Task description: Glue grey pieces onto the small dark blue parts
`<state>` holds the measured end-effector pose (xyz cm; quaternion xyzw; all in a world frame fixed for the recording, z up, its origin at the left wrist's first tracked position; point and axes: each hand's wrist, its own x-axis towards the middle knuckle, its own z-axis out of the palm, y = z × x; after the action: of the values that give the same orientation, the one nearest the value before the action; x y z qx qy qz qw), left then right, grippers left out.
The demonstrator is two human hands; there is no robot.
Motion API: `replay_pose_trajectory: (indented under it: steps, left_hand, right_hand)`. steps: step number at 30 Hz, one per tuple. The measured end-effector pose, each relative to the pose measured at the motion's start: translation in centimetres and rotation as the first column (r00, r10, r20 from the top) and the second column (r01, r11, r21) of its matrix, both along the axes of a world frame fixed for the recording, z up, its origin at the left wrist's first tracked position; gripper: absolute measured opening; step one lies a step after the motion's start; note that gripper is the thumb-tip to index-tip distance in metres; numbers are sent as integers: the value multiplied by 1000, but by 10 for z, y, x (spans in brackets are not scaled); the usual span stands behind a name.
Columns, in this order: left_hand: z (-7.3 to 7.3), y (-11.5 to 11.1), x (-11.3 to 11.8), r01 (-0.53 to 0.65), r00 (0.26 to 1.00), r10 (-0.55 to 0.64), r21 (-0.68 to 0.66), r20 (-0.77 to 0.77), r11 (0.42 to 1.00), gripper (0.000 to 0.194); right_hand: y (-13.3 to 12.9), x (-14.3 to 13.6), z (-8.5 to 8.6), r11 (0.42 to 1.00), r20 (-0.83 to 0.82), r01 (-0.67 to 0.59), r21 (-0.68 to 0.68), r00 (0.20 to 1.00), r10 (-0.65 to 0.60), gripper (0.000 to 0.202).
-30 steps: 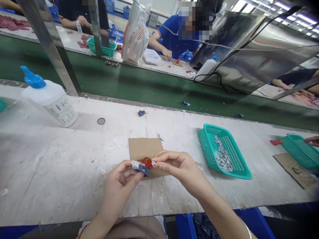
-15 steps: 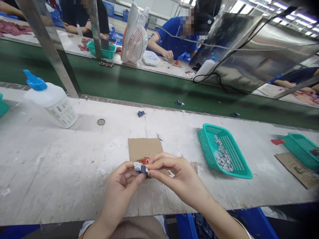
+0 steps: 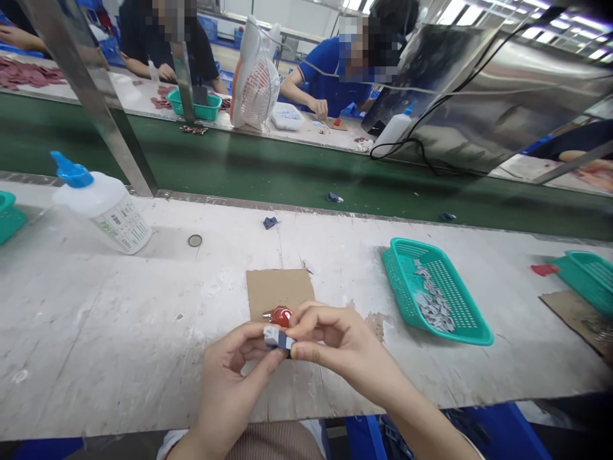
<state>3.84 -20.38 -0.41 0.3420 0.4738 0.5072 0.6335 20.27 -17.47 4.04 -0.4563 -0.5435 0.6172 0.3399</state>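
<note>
Between both hands is a small blue and grey piece (image 3: 278, 338), held just above the table. My left hand (image 3: 239, 367) pinches its left end with thumb and fingers. The fingertips of my right hand (image 3: 330, 332) press on its right end. Right behind the piece, a round red object (image 3: 281, 316) lies on a brown cardboard square (image 3: 278, 287). To the right stands a green basket (image 3: 393, 281) holding many small grey pieces (image 3: 435, 306).
A white glue bottle (image 3: 112, 214) with a blue cap and a bottle cap (image 3: 195, 240) are at left. A dark blue piece (image 3: 270, 222) lies ahead. Beyond the green belt (image 3: 249, 163), people work. Another green basket (image 3: 582, 275) is at far right.
Both hands and the held piece sit slightly lower and more to the right in view, and more of the red object shows. Two small pieces on the green belt have shifted left.
</note>
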Motion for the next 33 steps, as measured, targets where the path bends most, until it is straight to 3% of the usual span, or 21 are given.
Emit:
replay_pose_trajectory:
  steps: [2,4,9,14,18,22,25,29,31,33]
  left_hand:
    - [2,3,-2,73,997,-73,5,30,997,18]
    - [5,5,-3,112,992,-113,29,50,993,17]
    - [12,7,3,97,992,-100,41,77,994,11]
    - [8,8,10,-21,1000,21,1,-3,1000,16]
    - [4,11,13,41,999,-42,-8,-15,999,21]
    - [3,16,15,144,990,-144,-17,5,989,25]
    - [6,19,19,151,987,-151,-10,-60,989,26]
    - [12,26,28,223,972,-220,19,-85,975,27]
    - [15,37,29,288,954,-283,44,-98,957,27]
    - [16,59,25,285,951,-276,55,-141,957,30]
  right_hand:
    - [-1,-1,-4,991,-167,-27,-130,986,5,27]
    - [-3,-4,-7,984,-248,-26,-174,969,-18,33]
    - [-9,-18,-11,983,-292,-41,-180,956,-13,34]
    - [-10,-32,-22,971,-349,90,-223,922,-166,30]
    - [-11,-31,-25,959,-328,175,-221,913,-242,33]
    - [-13,-19,-26,956,-373,143,-255,898,-234,40]
    - [-16,-13,-25,969,-387,155,-192,896,-219,34]
    - [-20,-3,-24,972,-277,230,-39,933,-232,30]
    - [-16,13,-23,969,-174,240,61,958,-227,33]
    - [-7,46,-24,920,-18,315,235,947,-320,35]
